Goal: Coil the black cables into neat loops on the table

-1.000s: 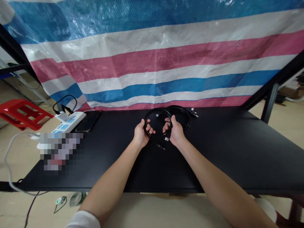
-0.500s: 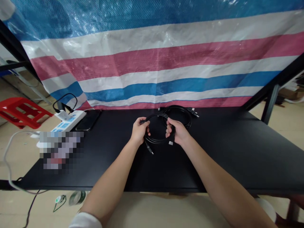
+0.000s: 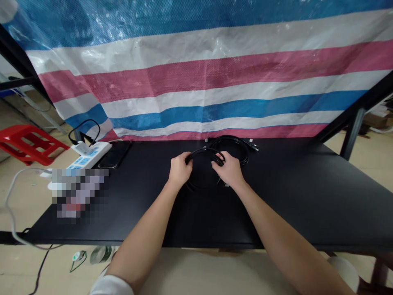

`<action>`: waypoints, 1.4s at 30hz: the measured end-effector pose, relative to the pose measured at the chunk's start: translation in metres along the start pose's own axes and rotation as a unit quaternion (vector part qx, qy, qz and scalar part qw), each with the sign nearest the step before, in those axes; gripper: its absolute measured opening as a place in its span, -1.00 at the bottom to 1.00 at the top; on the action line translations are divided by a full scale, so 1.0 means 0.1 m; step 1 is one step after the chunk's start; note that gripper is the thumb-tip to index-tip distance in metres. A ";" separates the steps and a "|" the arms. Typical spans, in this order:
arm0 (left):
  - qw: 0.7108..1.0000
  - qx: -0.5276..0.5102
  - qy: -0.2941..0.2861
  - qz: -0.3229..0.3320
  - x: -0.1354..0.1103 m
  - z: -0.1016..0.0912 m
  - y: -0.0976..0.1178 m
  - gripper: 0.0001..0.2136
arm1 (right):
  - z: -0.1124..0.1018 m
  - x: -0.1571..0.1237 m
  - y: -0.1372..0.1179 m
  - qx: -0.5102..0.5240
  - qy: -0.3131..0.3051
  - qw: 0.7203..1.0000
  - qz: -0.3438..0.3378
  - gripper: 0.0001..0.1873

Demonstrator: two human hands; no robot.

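Note:
A coiled black cable [image 3: 204, 150] forms a loop between my two hands over the middle of the black table [image 3: 147, 205]. My left hand [image 3: 180, 169] is closed round the coil's left side. On its right side my right hand [image 3: 227, 167] grips the bundled strands, thumb and fingers pinched about them. A pale plug end shows just below the right hand; the other end is hard to make out. Right behind this loop lies another coil of black cables [image 3: 235, 138], with silver-tipped connectors at its right.
At the table's left stand a white power strip [image 3: 100, 150] with a plugged-in adapter, a dark phone [image 3: 115, 155] and a blurred-out item [image 3: 84, 192]. A striped plastic sheet [image 3: 202, 78] hangs along the back edge. On the floor at left is a red stool [image 3: 33, 143].
My right hand has turned and shifted its grip on the coil, its fingers now over the strands. The cable end that hung by my left hand no longer shows clearly.

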State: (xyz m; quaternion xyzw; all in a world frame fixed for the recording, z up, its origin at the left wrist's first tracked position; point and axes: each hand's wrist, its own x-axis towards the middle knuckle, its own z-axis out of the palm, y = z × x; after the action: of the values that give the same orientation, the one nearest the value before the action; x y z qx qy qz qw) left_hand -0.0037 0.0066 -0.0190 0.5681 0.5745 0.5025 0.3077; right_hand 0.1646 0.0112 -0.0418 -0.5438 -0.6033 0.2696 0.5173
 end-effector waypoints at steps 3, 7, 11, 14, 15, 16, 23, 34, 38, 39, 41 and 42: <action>0.999 0.023 0.002 0.027 -0.01 0.00 0.00 -0.80 | -0.01 -0.01 0.02 -0.115 0.003 0.993 -0.037 -0.63; 0.999 0.026 0.017 0.029 -0.03 0.01 0.00 -0.83 | -0.01 -0.02 0.02 -0.198 -0.009 0.978 -0.071 -0.76; 1.000 0.007 0.012 0.007 -0.02 0.01 0.02 -0.86 | -0.01 -0.02 0.07 -0.196 -0.014 0.979 -0.054 -0.97; 1.000 -0.020 0.001 -0.008 0.00 -0.01 0.02 -0.87 | -0.01 0.00 0.10 -0.128 0.018 0.991 -0.041 -0.97; 1.000 -0.014 -0.010 -0.011 0.00 -0.01 0.02 -0.86 | -0.01 0.01 0.10 -0.098 0.026 0.994 -0.038 -0.97; 1.000 0.001 -0.025 -0.014 0.00 -0.01 0.02 -0.84 | -0.01 0.01 0.09 -0.067 0.030 0.997 -0.031 -0.97; 0.993 0.103 -0.042 -0.034 -0.03 0.00 0.02 -0.74 | 0.02 0.01 -0.02 0.086 -0.013 0.987 0.132 -0.96; 0.978 0.193 -0.071 0.028 0.09 -0.15 -0.05 -0.87 | -0.06 0.04 -0.23 -0.327 -0.152 0.933 0.019 -0.78; 0.956 0.261 -0.129 0.037 0.13 -0.26 -0.05 -0.84 | 0.01 0.10 -0.46 -0.437 -0.228 0.870 0.038 -0.90; 0.950 0.279 -0.136 0.033 0.14 -0.29 -0.05 -0.83 | 0.04 0.13 -0.52 -0.452 -0.249 0.856 0.038 -0.83; 0.940 0.308 -0.145 0.027 0.15 -0.32 -0.05 -0.81 | 0.09 0.19 -0.62 -0.464 -0.297 0.833 0.050 -0.77; 0.936 0.319 -0.148 0.025 0.16 -0.34 -0.06 -0.81 | 0.13 0.22 -0.66 -0.461 -0.322 0.824 0.065 -0.78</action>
State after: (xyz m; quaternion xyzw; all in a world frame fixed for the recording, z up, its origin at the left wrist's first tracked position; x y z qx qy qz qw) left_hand -0.0393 0.0148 -0.0106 0.7185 0.6381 0.2109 0.1789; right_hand 0.1313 0.0179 0.0198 -0.6391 -0.7529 0.1531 -0.0364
